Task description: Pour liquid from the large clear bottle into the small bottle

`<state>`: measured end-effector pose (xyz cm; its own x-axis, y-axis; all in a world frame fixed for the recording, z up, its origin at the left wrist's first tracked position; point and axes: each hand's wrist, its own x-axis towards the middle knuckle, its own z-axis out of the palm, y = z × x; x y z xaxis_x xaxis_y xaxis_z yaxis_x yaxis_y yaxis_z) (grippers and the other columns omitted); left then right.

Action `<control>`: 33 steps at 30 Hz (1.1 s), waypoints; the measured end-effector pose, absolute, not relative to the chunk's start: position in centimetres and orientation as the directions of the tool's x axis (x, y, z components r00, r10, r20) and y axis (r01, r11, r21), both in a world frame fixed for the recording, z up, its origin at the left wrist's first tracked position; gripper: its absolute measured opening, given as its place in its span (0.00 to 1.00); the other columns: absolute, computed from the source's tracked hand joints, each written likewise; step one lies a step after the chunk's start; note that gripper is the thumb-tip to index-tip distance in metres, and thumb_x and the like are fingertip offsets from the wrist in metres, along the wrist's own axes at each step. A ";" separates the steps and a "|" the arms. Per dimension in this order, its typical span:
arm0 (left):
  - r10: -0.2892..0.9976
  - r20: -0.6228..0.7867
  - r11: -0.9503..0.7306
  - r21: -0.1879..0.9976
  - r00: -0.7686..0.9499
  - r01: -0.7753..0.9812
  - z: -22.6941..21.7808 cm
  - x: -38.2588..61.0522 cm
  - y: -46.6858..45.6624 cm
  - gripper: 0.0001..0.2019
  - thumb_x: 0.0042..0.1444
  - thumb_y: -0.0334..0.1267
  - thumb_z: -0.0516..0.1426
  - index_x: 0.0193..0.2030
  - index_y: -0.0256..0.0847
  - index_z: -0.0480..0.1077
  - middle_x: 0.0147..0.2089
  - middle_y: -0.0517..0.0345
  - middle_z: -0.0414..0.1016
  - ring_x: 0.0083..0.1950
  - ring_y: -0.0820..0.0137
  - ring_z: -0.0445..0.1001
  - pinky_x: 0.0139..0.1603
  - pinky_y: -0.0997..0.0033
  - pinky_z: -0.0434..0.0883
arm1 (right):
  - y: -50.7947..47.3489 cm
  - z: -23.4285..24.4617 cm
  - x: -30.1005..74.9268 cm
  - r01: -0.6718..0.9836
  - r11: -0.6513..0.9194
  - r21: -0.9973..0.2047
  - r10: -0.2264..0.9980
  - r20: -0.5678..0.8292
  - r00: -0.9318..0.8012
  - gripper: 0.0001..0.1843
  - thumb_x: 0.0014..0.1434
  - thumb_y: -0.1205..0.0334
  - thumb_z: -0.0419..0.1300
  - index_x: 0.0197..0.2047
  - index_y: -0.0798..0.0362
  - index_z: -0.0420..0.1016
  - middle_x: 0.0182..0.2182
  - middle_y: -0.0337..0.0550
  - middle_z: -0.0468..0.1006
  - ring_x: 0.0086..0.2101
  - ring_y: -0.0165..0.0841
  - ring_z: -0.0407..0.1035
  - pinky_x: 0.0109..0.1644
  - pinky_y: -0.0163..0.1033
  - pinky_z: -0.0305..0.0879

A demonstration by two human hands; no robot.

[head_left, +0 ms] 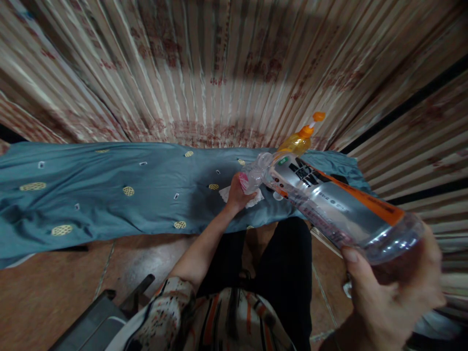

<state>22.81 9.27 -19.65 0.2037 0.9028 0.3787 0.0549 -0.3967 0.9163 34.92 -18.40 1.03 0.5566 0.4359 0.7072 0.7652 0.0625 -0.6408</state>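
My right hand grips the base of a clear plastic bottle with an orange and white label, tilted so its neck points down to the left. My left hand is closed around the bottle's mouth, where a pink cap shows, and it rests over a white tissue lying on the blue cloth. Behind the bottle stands a yellow spray bottle with an orange nozzle.
The blue cloth with yellow patterned spots covers a low surface along a pleated curtain. Brown tiled floor lies in front. A dark object sits at lower left beside my knees.
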 end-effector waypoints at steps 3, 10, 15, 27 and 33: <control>0.905 0.373 -0.389 0.920 0.204 0.047 -19.5 22.8 9.3 0.39 0.42 0.37 0.79 0.59 0.48 0.68 0.58 0.52 0.76 0.64 0.47 0.78 0.71 0.36 0.74 | -18.4 1.0 34.9 0.767 0.066 -0.638 0.437 0.710 0.553 0.58 0.43 0.45 0.85 0.76 0.41 0.76 0.66 0.50 0.81 0.62 0.60 0.79 0.62 0.64 0.82; 0.911 0.363 -0.381 0.922 0.195 0.062 -18.8 22.8 9.1 0.39 0.39 0.31 0.79 0.57 0.46 0.68 0.57 0.50 0.76 0.63 0.46 0.79 0.71 0.34 0.75 | -18.2 1.4 34.6 0.774 0.089 -0.626 0.435 0.724 0.535 0.55 0.45 0.47 0.84 0.76 0.40 0.76 0.65 0.51 0.82 0.61 0.60 0.79 0.61 0.64 0.82; 0.903 0.383 -0.403 0.912 0.195 0.078 -18.9 22.8 9.2 0.39 0.38 0.33 0.79 0.57 0.48 0.69 0.57 0.51 0.77 0.63 0.46 0.79 0.71 0.33 0.76 | -18.2 1.4 34.8 0.795 0.055 -0.605 0.439 0.730 0.525 0.55 0.47 0.45 0.84 0.76 0.39 0.76 0.65 0.50 0.81 0.59 0.58 0.80 0.58 0.61 0.84; 0.884 0.425 -0.448 0.889 0.194 0.092 -19.2 22.7 9.4 0.39 0.38 0.33 0.79 0.57 0.49 0.71 0.56 0.50 0.79 0.62 0.44 0.81 0.68 0.34 0.79 | -18.2 1.0 35.3 0.793 0.121 -0.597 0.431 0.751 0.500 0.56 0.44 0.48 0.86 0.75 0.36 0.76 0.65 0.46 0.82 0.60 0.57 0.80 0.66 0.62 0.80; 0.882 0.436 -0.452 0.889 0.177 0.066 -19.5 22.7 9.4 0.38 0.39 0.36 0.80 0.57 0.49 0.71 0.56 0.51 0.78 0.61 0.46 0.81 0.67 0.36 0.79 | -18.2 1.1 35.1 0.763 0.133 -0.632 0.434 0.730 0.528 0.56 0.43 0.51 0.86 0.75 0.37 0.77 0.65 0.46 0.82 0.60 0.55 0.79 0.67 0.63 0.79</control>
<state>22.73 9.40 -19.48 0.1767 0.8825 0.4359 0.0658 -0.4525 0.8893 35.07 -18.20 1.07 0.5284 0.4340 0.7297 0.7633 0.1335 -0.6321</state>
